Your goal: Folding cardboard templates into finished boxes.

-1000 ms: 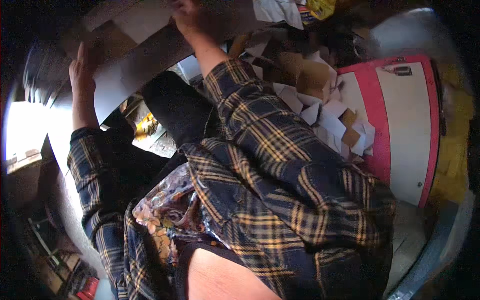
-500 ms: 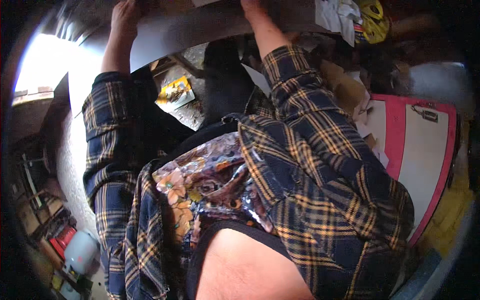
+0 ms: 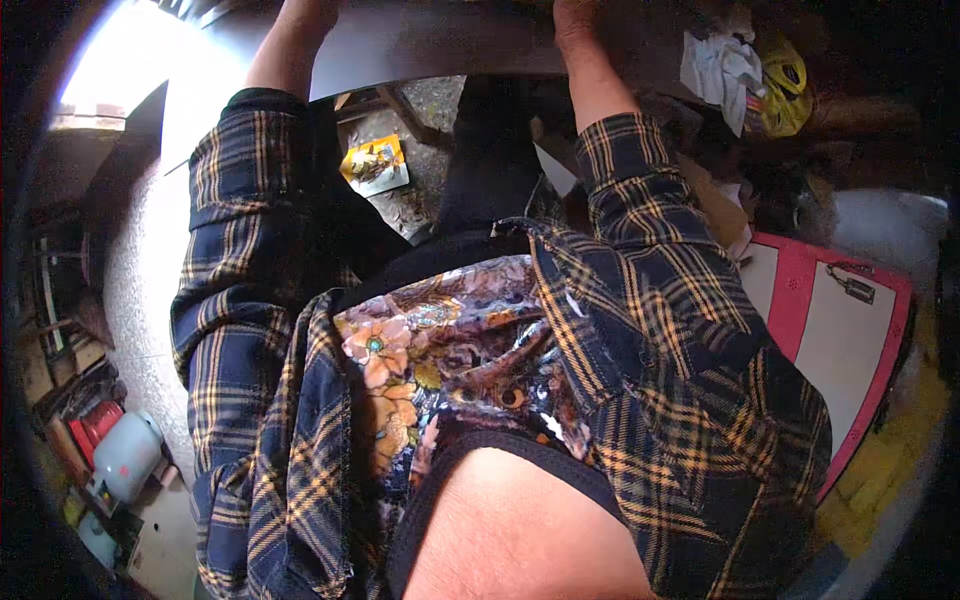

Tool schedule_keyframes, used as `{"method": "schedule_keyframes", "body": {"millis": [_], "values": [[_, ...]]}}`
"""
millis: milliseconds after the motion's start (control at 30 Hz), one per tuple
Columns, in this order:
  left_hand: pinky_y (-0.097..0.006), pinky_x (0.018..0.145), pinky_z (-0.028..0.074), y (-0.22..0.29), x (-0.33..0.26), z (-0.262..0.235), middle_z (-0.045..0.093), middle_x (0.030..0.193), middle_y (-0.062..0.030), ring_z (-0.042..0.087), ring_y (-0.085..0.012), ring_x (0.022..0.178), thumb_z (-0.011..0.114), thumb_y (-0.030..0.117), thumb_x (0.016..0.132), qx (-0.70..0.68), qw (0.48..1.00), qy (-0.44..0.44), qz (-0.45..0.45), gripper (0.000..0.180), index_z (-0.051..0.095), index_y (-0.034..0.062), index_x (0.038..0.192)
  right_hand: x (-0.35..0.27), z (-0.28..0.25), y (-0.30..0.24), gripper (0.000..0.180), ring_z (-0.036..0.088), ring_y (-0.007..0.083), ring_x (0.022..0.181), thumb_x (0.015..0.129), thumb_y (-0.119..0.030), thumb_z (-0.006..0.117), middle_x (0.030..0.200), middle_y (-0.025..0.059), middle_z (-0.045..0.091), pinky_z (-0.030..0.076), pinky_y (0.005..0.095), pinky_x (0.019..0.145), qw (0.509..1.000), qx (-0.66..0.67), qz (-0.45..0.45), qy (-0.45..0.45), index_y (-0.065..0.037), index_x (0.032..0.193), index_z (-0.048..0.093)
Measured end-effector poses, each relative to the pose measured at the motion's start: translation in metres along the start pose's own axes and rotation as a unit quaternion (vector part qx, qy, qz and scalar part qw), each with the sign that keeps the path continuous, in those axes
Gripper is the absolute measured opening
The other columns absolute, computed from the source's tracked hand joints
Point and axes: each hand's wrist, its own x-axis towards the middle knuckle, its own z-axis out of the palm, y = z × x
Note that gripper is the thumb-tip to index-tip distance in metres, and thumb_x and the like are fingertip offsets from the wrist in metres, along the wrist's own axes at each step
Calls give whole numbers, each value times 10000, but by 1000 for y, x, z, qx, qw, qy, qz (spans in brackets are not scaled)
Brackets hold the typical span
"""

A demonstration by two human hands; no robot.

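Both arms reach up and away toward the top edge of the view, sleeves of a dark blue and yellow plaid shirt (image 3: 660, 300) pushed back to the forearms. The left hand (image 3: 305, 12) and the right hand (image 3: 575, 15) both meet a large flat brown sheet (image 3: 430, 40), seemingly cardboard, that spans the top of the frame from one hand to the other. The left hand lies at the sheet's left part and is cut off by the picture's edge, so how its grip stands cannot be told. The right hand presses on or clasps the sheet further right; its fingers are out of sight too, and its grip cannot be told either.

Just right of the right hand, crumpled white paper (image 3: 715, 70) lies beside a yellow wrapper (image 3: 785, 85). Below and between the two hands, on the speckled floor (image 3: 140, 300), sits a small yellow printed packet (image 3: 375, 165). Further down and right of the right forearm stands a flat white board with a pink-red border (image 3: 850, 330). Far below the left hand, at the lower left rim, a pale blue container (image 3: 125, 455) stands next to a red box (image 3: 95, 420). A flowered garment (image 3: 450, 350) shows under the open shirt.
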Motion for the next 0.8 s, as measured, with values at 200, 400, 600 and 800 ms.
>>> {"method": "schedule_keyframes", "body": {"millis": [200,400,600,800], "values": [[-331,539,401,27,-13,7,558,635,-65,507,-166,579,518,309,881,-271,924,-30,-267,332,610,-5,936,-17,13,-20,261,486,153,744,709,-154,573,796,35,538,408,292,717,998,-22,59,19,-17,932,572],[-290,512,394,-18,0,3,460,607,-44,439,-158,551,491,197,888,33,986,-62,154,248,574,6,1024,-2,10,-20,151,493,160,752,759,-77,554,798,33,538,410,295,709,997,5,67,27,-30,902,563],[-309,522,410,-31,-11,-2,471,683,-81,438,-175,575,473,41,835,-41,994,-98,14,415,442,34,1249,-13,18,-12,183,493,153,729,737,-109,557,778,29,537,418,303,698,997,-19,79,-6,-30,903,565],[-317,621,449,-10,-16,-1,565,764,-94,561,-191,696,488,25,809,283,910,33,301,440,425,-39,1240,1,4,18,195,526,150,672,705,-160,559,701,25,539,450,302,654,1000,17,4,8,-38,855,586]]}}
